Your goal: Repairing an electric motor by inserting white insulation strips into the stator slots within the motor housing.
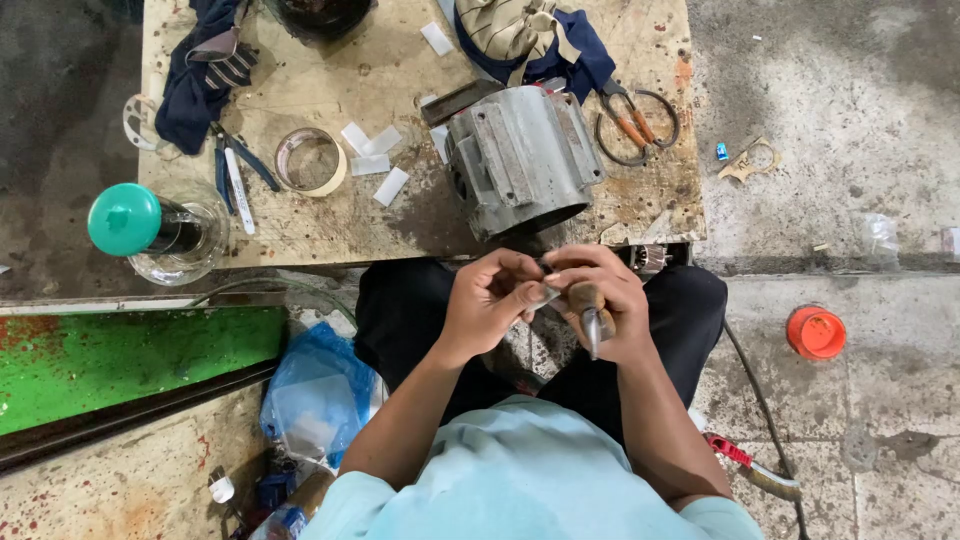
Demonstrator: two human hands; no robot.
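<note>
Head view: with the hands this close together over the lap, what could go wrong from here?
1. The right hand grips a wooden-handled tool while the left hand pinches a small pale strip right against it; a slip might nick the fingers.
2. The strip is held above the lap, off the board; if dropped, it could be lost among the floor clutter.

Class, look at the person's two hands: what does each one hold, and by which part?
The right hand grips a wooden-handled tool around its handle, metal tip pointing down. The left hand pinches one end of a small pale strip; what kind of strip cannot be told.
</note>
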